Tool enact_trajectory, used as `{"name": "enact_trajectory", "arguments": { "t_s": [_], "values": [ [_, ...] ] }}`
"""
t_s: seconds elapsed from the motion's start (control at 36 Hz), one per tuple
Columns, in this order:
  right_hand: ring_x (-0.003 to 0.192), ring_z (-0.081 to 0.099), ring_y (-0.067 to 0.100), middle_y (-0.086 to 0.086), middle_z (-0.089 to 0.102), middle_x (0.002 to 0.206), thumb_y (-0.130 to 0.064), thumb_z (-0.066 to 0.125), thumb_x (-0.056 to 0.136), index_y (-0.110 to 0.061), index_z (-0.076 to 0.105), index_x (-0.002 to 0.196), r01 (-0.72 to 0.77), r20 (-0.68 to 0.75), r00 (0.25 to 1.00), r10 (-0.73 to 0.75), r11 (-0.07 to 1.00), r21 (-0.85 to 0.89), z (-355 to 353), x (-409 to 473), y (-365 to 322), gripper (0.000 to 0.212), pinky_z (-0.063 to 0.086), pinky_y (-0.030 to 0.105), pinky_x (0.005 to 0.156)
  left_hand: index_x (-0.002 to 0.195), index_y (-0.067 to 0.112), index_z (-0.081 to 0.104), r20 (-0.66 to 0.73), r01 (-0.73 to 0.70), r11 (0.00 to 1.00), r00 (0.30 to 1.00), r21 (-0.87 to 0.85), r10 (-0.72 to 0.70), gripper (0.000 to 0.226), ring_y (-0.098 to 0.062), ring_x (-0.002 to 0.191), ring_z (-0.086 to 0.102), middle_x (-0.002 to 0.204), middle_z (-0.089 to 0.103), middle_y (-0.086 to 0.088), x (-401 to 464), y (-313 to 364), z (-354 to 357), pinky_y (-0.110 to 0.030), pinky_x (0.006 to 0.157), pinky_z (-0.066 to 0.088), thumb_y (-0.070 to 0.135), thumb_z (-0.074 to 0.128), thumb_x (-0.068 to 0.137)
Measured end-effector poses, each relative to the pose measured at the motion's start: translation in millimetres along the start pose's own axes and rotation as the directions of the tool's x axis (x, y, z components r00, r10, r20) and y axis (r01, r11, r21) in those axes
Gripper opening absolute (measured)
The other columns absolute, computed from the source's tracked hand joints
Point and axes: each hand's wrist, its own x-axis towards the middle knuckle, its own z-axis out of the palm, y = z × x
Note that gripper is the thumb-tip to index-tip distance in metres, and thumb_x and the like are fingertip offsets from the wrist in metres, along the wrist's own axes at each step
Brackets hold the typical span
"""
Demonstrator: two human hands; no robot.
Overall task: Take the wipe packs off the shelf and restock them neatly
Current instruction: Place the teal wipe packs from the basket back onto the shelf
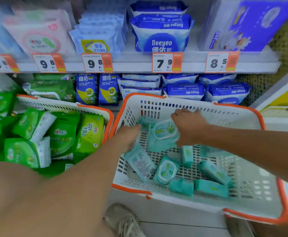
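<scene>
Currently in hand: one teal wipe pack [163, 134], soft plastic, face up, with a white-edged oval flap label and small print too blurred to read. It is held above the floor of the right basket [252, 194], a white slatted basket with an orange rim. The right hand [189, 129] grips its right edge from above, fingers curled round it. The left hand [129, 135] reaches in at its left side, fingers closed on a second teal pack [145, 121] partly hidden behind the first.

Loose teal packs [211, 187] on the right basket's floor: about six can be counted, lying at mixed angles; one [140, 162] shows its printed back, one [165, 170] shows the oval flap, the others lie on edge or side.

Left basket [95, 108], same make, just beside the right one: green wipe packs [61, 137], heaped, at least six visible, some cut off by the frame edge.

Shelf above [139, 65]: five price tags [97, 63] along the rail, reading 9.8, 9.8, 9.8, 7.9, 8.5. Blue packs [162, 40] stand behind them, two stacked in that column.

Lower shelf: more blue packs [184, 90], count uncertain.
</scene>
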Motion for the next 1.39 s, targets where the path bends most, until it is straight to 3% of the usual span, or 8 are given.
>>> {"name": "enact_trajectory", "arguments": {
  "t_s": [0.17,0.36,0.61,0.75,0.94,1.08,1.22,1.39],
  "values": [
    [0.102,0.054,0.027,0.002,0.053,0.108,-0.059,0.069,0.054,-0.017,0.052,0.117,0.034,-0.281,0.956,-0.09,0.98,-0.196,-97.9,-75.6,41.3,0.078,0.047,0.043,0.076,0.128,0.018,0.059,0.263,0.018,0.964,0.963,-0.265,0.054,0.083,-0.029,0.117,0.058,0.126,0.06,-0.008,-52.0,31.4,2.9,-0.048,0.103,0.048,0.069,0.077,0.064],
    [0.11,0.054,0.028,0.0,0.054,0.12,-0.054,0.071,0.048,-0.02,0.053,0.127,0.178,-0.715,0.699,-0.01,0.971,0.16,-141.8,-99.4,63.3,0.088,0.047,0.048,0.089,0.103,0.017,0.072,0.208,-0.429,0.799,0.811,-0.421,0.546,0.041,-0.016,0.084,0.074,0.096,0.077,-0.001,-138.3,108.1,-9.2,-0.033,0.069,0.062,0.018,0.081,0.063],
    [0.15,0.019,0.017,-0.009,0.029,0.159,-0.09,0.066,0.04,-0.04,0.019,0.152,0.037,-0.527,0.85,0.022,0.994,0.101,-224.3,-105.0,66.0,0.132,0.006,0.073,0.114,0.115,0.008,0.065,-0.093,-0.805,0.541,0.575,-0.244,0.813,0.075,-0.025,0.094,0.074,0.104,0.076,-0.007,-195.0,148.9,-37.9,-0.04,0.076,0.061,0.012,0.092,0.045],
    [0.108,0.059,0.009,-0.019,0.06,0.121,-0.051,0.096,0.039,-0.039,0.041,0.136,0.302,-0.503,0.858,-0.103,0.893,0.333,-281.2,-113.7,83.0,0.111,0.049,0.034,0.096,0.11,0.02,0.066,-0.114,-0.927,0.37,0.374,-0.054,0.92,0.08,-0.019,0.094,0.073,0.102,0.076,0.001,-215.2,183.2,-30.2,-0.038,0.079,0.06,0.021,0.1,0.037],
    [0.089,0.06,0.01,-0.014,0.063,0.104,-0.041,0.098,0.039,-0.027,0.056,0.115,0.227,-0.723,0.691,-0.019,0.955,0.193,-355.9,-130.9,159.2,0.088,0.043,0.024,0.073,0.123,0.024,0.058,0.029,-0.977,0.151,0.157,0.152,0.987,0.084,-0.011,0.101,0.07,0.112,0.072,0.009,-239.7,303.0,-14.6,-0.04,0.089,0.057,0.039,0.096,0.049],
    [0.101,0.061,0.024,-0.002,0.066,0.118,-0.044,0.096,0.039,-0.029,0.055,0.124,-0.066,-0.655,0.75,0.09,0.996,0.061,-392.9,-114.5,229.7,0.095,0.051,0.036,0.088,0.136,0.034,0.048,0.181,-0.785,0.069,0.226,0.616,0.957,0.069,-0.012,0.121,0.054,0.129,0.057,0.012,-224.2,371.3,16.3,-0.015,0.089,0.034,0.053,0.076,0.077],
    [0.108,0.06,0.025,0.005,0.061,0.13,-0.021,0.096,0.055,-0.022,0.05,0.138,-0.293,-0.316,0.903,0.29,0.955,0.038,-378.8,-77.9,285.3,0.095,0.05,0.032,0.092,0.154,0.043,0.015,0.324,-0.485,-0.043,0.513,0.873,0.795,0.078,-0.028,0.142,0.035,0.16,0.03,-0.001,-178.8,406.1,61.5,-0.033,0.112,0.031,0.077,0.036,0.087],
    [0.146,0.032,0.029,0.006,0.028,0.162,-0.052,0.079,0.076,-0.026,0.014,0.159,-0.281,-0.335,0.884,0.326,0.943,0.177,-366.7,-47.2,301.5,0.109,0.029,0.038,0.117,0.155,0.044,0.003,0.373,-0.306,-0.233,0.562,0.923,0.739,0.074,-0.031,0.146,0.027,0.164,0.02,-0.002,-164.1,424.4,85.0,-0.039,0.112,0.027,0.077,0.021,0.091]
  ]
}}
